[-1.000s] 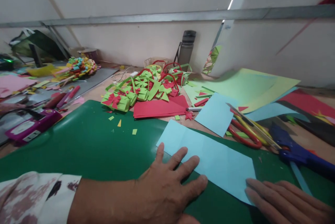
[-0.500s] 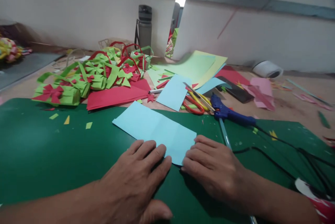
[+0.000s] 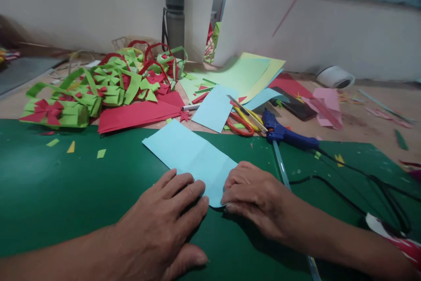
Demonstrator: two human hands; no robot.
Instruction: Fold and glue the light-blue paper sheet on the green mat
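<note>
A light blue sheet of paper (image 3: pixel 194 151) lies slanted on the green mat (image 3: pixel 82 184), with a faint crease across it. My left hand (image 3: pixel 174 215) rests flat with its fingertips on the sheet's near edge, thumb stretched out on the mat. At the sheet's right end, my right hand (image 3: pixel 253 197) has its fingers curled and pinches the near corner, which lifts slightly. Another light blue piece of paper (image 3: pixel 213 108) lies just beyond, beside scissors (image 3: pixel 241 125) with red and yellow handles.
Small green paper bags with red bows (image 3: pixel 55 112) are heaped at the back left, near red paper strips (image 3: pixel 141 114). A blue glue gun (image 3: pixel 289 134) lies to the right, its cord trailing. A bottle (image 3: pixel 175 22) stands by the wall.
My right hand has shifted a little left over the sheet's right end, its fingers now curled around the corner. My left hand keeps its place on the near edge. The view has tilted down slightly.
</note>
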